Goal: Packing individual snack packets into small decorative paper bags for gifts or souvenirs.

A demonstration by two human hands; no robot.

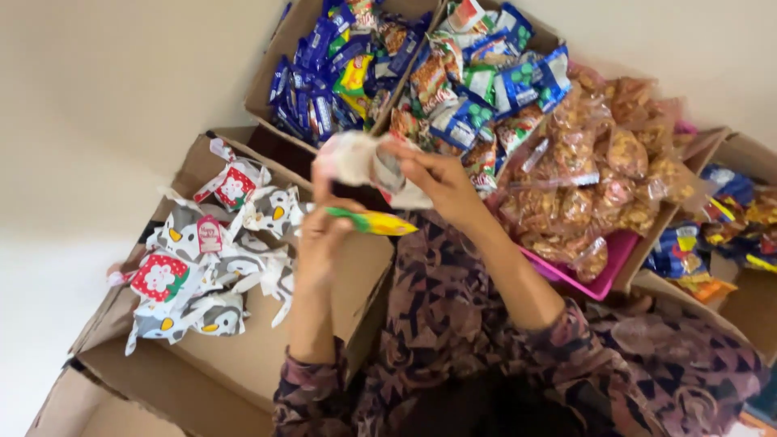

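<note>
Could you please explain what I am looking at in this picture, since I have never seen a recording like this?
There is no machine here: a person wears a camera on the head, and it looks down at their own two bare hands, so the view appears turned around. The left hand holds a thin yellow and green packet. The right hand holds open a small white pouch, with the packet just below it. Around them stand open cardboard boxes. One box holds finished pouches printed with animal faces and tied with red tags. Another box is full of blue snack packets, and beside it lie mixed packets. A pink tray holds clear bags of brown snacks. The person's patterned sleeves fill the bottom.
</note>
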